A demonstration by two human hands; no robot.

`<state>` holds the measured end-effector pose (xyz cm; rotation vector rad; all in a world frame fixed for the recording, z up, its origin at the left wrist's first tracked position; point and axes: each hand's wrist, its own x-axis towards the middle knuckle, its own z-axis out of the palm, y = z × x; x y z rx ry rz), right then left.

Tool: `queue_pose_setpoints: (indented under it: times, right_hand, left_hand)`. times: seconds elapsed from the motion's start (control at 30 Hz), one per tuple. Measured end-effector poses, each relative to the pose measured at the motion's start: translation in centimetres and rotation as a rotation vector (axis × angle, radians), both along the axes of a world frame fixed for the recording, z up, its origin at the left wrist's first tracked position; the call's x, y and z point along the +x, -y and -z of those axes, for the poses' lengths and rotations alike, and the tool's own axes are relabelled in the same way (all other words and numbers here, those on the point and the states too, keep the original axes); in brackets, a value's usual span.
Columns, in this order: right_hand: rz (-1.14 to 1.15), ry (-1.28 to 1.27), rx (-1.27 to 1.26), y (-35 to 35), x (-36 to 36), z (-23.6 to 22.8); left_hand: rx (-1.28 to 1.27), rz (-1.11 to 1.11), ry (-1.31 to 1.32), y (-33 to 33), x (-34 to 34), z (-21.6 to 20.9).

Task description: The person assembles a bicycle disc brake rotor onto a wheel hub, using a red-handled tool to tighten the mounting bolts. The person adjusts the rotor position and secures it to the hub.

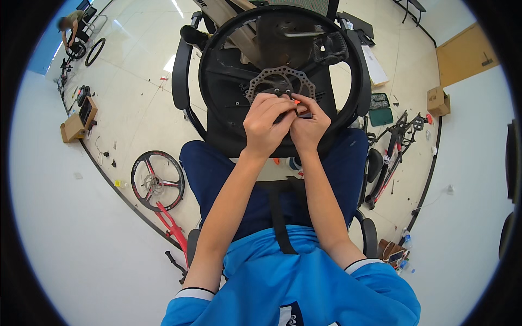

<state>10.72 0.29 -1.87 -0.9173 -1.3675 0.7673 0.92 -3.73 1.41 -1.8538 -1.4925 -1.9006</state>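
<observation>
My left hand (266, 125) and my right hand (309, 124) meet over the near edge of a perforated silver brake disc (300, 76). Both have fingers and thumbs closed together around a small dark piece with a bit of red showing; its kind is mostly hidden by the fingers. Just beyond the fingertips, two small round bolt heads show. The disc lies in the middle of a black wheel (207, 103), which rests flat on the seat of a black office chair (181, 81) in front of my knees.
A pedal (330, 49) and grey frame tube (235, 33) lie at the chair's far side. On the floor are a three-spoked wheel (179, 185), a red fork (173, 224), bike frame parts (392, 149), a green tool case (380, 116) and cardboard boxes (437, 101). Another person (74, 24) works far left.
</observation>
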Motion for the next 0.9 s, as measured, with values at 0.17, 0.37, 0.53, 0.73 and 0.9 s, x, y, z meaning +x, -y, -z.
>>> queue_pose_setpoints:
  times: [0.17,0.37,0.53,0.73,0.9]
  right_hand:
    - [-0.049,0.036,-0.026,-0.2,0.5,0.8]
    - [-0.01,0.052,-0.042,0.1,0.3,0.5]
    - [-0.021,-0.005,0.019,-0.7,0.3,1.9]
    - [0.002,0.006,0.044,1.1,1.2,-0.4]
    - [0.035,0.147,-0.004,2.6,3.5,1.5]
  left_hand:
    - [-0.016,0.064,0.058,0.0,0.2,-0.9]
    - [-0.021,0.082,-0.012,0.3,-0.2,0.6]
    - [-0.025,0.049,-0.01,0.0,0.2,0.1]
    - [-0.057,0.03,0.059,1.9,1.6,-0.4]
    - [-0.191,0.018,0.159,5.3,3.4,2.4]
